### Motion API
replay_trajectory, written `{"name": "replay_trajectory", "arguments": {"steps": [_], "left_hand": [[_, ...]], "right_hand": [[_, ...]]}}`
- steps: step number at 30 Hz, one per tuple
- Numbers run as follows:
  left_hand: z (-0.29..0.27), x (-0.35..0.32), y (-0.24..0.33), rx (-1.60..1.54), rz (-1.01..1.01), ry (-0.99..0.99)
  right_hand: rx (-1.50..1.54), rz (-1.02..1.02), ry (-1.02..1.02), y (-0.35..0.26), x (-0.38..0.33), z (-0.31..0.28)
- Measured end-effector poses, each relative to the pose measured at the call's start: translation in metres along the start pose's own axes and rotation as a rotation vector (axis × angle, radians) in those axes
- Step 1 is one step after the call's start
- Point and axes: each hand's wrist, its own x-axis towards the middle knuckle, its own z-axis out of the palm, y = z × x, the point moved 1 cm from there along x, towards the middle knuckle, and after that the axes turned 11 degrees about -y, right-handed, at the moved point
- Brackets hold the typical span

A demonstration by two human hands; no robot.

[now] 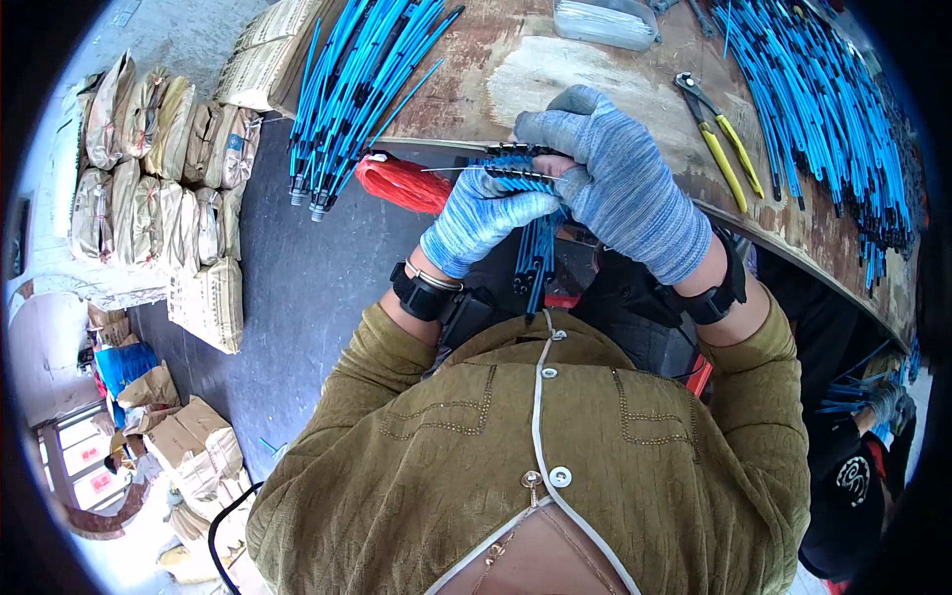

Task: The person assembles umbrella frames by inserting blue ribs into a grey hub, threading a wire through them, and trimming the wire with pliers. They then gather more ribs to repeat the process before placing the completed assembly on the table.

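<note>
Both my hands wear blue-grey knit gloves and meet at the table's near edge. My left hand (pixel 481 223) is wrapped round a bundle of thin blue rods with black fittings (pixel 535 248), whose lower part hangs below it. At the bundle's black upper end, my right hand (pixel 630 183) is closed, its bare fingertips pinching there. A thin straight wire (pixel 451 169) runs across the black fittings and sticks out to the left. The right fingers seem to be on the wire's other end, though their grip is partly hidden.
On the wooden table (pixel 456 89) lie yellow-handled cutting pliers (pixel 722 149), a clear box of thin wires (pixel 607 25) and piles of blue rods (pixel 372 79) left and right. Red strands (pixel 402 185) hang by the edge. Wrapped packages (pixel 164 169) stand left; another person's gloved hand (pixel 886 405) shows right.
</note>
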Motion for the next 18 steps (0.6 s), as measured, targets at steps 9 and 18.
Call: {"name": "replay_trajectory", "arguments": {"steps": [9, 18], "left_hand": [[-0.017, -0.010, -0.022, -0.022, 0.054, 0.059], [-0.022, -0.012, -0.020, 0.018, 0.045, 0.071]], "right_hand": [[0.072, 0.001, -0.061, 0.006, 0.006, 0.016], [0.120, -0.005, -0.082, 0.007, 0.014, 0.019]]}}
